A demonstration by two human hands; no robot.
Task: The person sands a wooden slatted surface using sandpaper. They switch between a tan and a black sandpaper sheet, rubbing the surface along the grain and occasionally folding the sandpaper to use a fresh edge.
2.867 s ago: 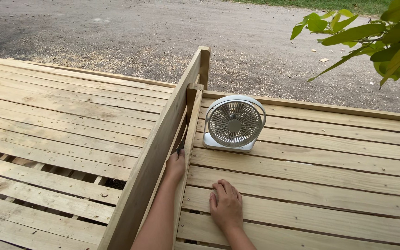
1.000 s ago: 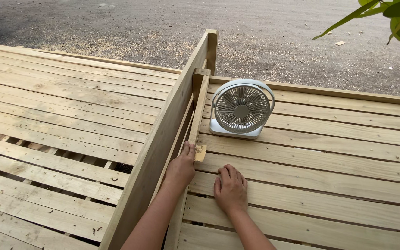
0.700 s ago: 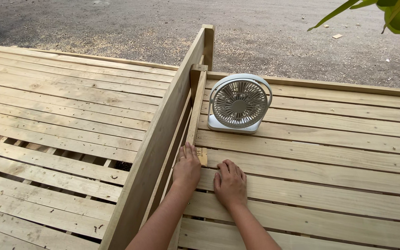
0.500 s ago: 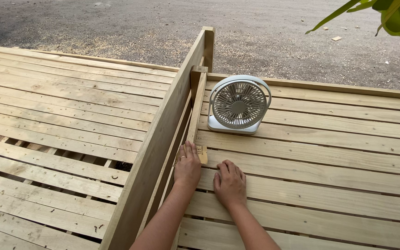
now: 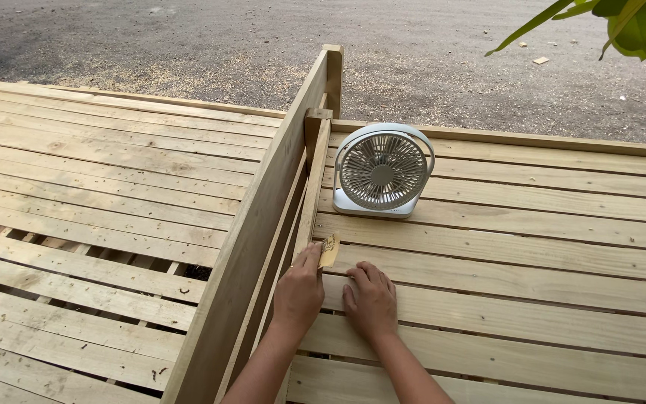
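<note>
Pinching a small tan piece of sandpaper (image 5: 330, 250) between thumb and fingers, the left hand (image 5: 300, 290) presses it against the narrow upright wooden slat (image 5: 313, 187) that runs alongside the tall pale wooden divider board (image 5: 263, 224). The sandpaper sticks up past the fingertips, its top edge free, right at the corner where the slat meets the pale slatted wooden deck (image 5: 532, 299).

Just beside it, the right hand (image 5: 370, 299) lies flat on the deck, fingers spread and relaxed, holding nothing. The two hands sit close together, thumbs nearly touching.

Farther along the same slat stands a small white round table fan (image 5: 381, 172), upright on its base, its grille facing the camera. It is near the slat but apart from it, and a clear stretch of planks lies between the fan and the hands. To the right of the hands the planks run open to the frame edge, with thin gaps between them.

Left of the divider board, a second run of wooden planks (image 5: 99, 187) stretches away, with wider dark gaps near the lower left. Beyond the far edge of both decks lies grey gravel ground (image 5: 188, 45). Green leaves (image 5: 629, 26) hang into the upper right corner.
</note>
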